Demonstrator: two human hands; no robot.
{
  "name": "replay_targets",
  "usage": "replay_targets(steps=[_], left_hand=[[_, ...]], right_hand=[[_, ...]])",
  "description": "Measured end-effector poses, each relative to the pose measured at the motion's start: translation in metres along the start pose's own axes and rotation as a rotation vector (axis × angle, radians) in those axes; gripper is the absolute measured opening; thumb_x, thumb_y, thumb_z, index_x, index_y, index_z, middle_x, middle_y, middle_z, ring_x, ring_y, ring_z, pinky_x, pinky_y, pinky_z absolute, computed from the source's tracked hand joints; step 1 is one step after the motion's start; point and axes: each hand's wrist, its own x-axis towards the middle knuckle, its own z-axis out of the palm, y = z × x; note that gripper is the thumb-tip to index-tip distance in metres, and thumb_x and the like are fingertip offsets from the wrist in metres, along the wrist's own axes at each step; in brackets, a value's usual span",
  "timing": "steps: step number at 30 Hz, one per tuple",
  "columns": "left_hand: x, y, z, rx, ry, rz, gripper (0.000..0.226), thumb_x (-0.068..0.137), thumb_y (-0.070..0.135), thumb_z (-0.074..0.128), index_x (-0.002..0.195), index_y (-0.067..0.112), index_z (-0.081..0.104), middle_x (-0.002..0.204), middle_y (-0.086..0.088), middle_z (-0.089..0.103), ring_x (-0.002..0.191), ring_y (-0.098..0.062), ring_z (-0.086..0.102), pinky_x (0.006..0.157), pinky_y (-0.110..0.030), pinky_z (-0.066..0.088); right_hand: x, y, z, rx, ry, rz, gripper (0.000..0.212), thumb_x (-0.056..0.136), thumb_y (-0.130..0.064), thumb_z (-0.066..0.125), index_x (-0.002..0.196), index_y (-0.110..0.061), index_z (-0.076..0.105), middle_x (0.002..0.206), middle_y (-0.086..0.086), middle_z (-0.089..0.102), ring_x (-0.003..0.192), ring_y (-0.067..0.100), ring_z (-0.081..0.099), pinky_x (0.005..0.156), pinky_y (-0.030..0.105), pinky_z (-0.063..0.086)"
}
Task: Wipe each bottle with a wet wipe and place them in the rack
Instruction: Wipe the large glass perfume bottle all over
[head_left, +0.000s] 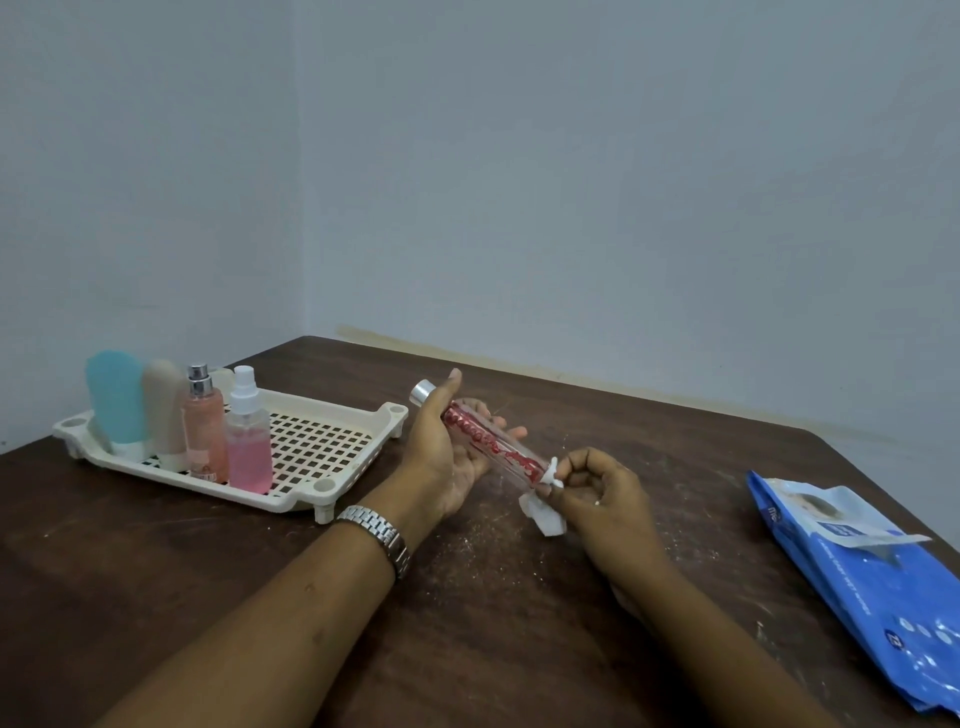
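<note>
A slim bottle (488, 441) being wiped just right of the rack (322, 441)

The rack holds four upright bottles at its left end (teal bottle (117, 397), beige bottle (166, 410), peach spray bottle (204, 431), pink spray bottle (249, 447)), with bare grid to their right. The left hand (447, 457) cradles the slim bottle, thumb over it and fingers loosely curled beneath. The right hand (597, 493) pinches a wet wipe (543, 512) against the bottle's lower end. A blue wipes pack (872, 571) lies by the table (467, 623)'s right edge, well apart.

You've four bottles (115, 397) (165, 410) (203, 423) (249, 436) in the one rack (332, 452) at nine o'clock, plus one slim bottle (488, 441) at centre: five altogether. One wet wipe (543, 514); one wipes pack (872, 571) at four o'clock.
</note>
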Motion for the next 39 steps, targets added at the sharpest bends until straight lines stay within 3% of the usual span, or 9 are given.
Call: replay_targets(steps=[5, 13, 21, 26, 30, 34, 39], left_hand=[[-0.001, 0.001, -0.002, -0.017, -0.004, 0.091, 0.044, 0.094, 0.042, 0.049, 0.068, 0.007, 0.053, 0.069, -0.012, 0.061, 0.076, -0.033, 0.068, 0.083, -0.044, 0.054], [-0.001, 0.006, -0.005, -0.066, 0.068, 0.15, 0.041, 0.095, 0.041, 0.049, 0.071, 0.008, 0.053, 0.071, -0.011, 0.062, 0.078, -0.031, 0.068, 0.08, -0.04, 0.055], [-0.004, 0.0, 0.001, -0.022, -0.194, 0.116, 0.038, 0.092, 0.035, 0.045, 0.071, 0.005, 0.054, 0.08, -0.02, 0.066, 0.082, -0.034, 0.068, 0.081, -0.041, 0.054], [-0.004, 0.001, 0.001, -0.016, -0.313, 0.074, 0.04, 0.084, 0.035, 0.047, 0.085, -0.002, 0.061, 0.096, -0.026, 0.068, 0.097, -0.038, 0.066, 0.091, -0.043, 0.05], [-0.004, 0.005, 0.001, -0.038, -0.398, 0.016, 0.045, 0.083, 0.033, 0.044, 0.097, -0.006, 0.063, 0.112, -0.029, 0.063, 0.11, -0.04, 0.06, 0.102, -0.045, 0.043], [-0.009, 0.0, 0.003, 0.07, -0.496, -0.066, 0.051, 0.086, 0.033, 0.038, 0.104, -0.005, 0.066, 0.12, -0.027, 0.061, 0.118, -0.038, 0.055, 0.106, -0.045, 0.039], [-0.015, -0.012, 0.007, 0.233, -0.549, -0.096, 0.055, 0.083, 0.034, 0.041, 0.118, -0.004, 0.061, 0.127, -0.023, 0.059, 0.114, -0.03, 0.057, 0.104, -0.045, 0.039]], right_hand=[[-0.005, -0.009, 0.008, 0.228, -0.028, 0.063, 0.01, 0.084, -0.002, 0.062, 0.094, 0.0, 0.061, 0.087, 0.008, 0.07, 0.073, 0.018, 0.071, 0.056, 0.022, 0.053], [-0.008, -0.013, 0.015, 0.272, -0.02, 0.036, 0.01, 0.083, -0.007, 0.063, 0.092, -0.011, 0.067, 0.095, 0.008, 0.069, 0.087, 0.023, 0.067, 0.06, 0.024, 0.053], [-0.004, -0.008, 0.008, 0.236, 0.06, 0.088, 0.007, 0.088, -0.005, 0.057, 0.094, -0.008, 0.059, 0.097, 0.006, 0.068, 0.085, 0.023, 0.069, 0.065, 0.03, 0.057], [0.0, -0.008, 0.002, 0.324, 0.037, 0.134, 0.014, 0.09, -0.001, 0.053, 0.099, -0.008, 0.062, 0.091, 0.005, 0.071, 0.088, 0.028, 0.068, 0.075, 0.045, 0.055], [0.003, -0.013, -0.005, 0.458, -0.061, 0.138, 0.021, 0.09, 0.005, 0.047, 0.098, -0.002, 0.064, 0.093, 0.012, 0.071, 0.083, 0.026, 0.068, 0.066, 0.031, 0.059], [0.005, -0.014, -0.007, 0.468, -0.112, 0.191, 0.026, 0.091, 0.005, 0.041, 0.098, 0.001, 0.066, 0.097, 0.016, 0.07, 0.088, 0.029, 0.066, 0.07, 0.033, 0.057], [0.004, -0.015, -0.008, 0.357, -0.114, 0.198, 0.027, 0.094, -0.002, 0.042, 0.099, -0.006, 0.068, 0.099, 0.011, 0.071, 0.096, 0.031, 0.065, 0.085, 0.048, 0.053]])
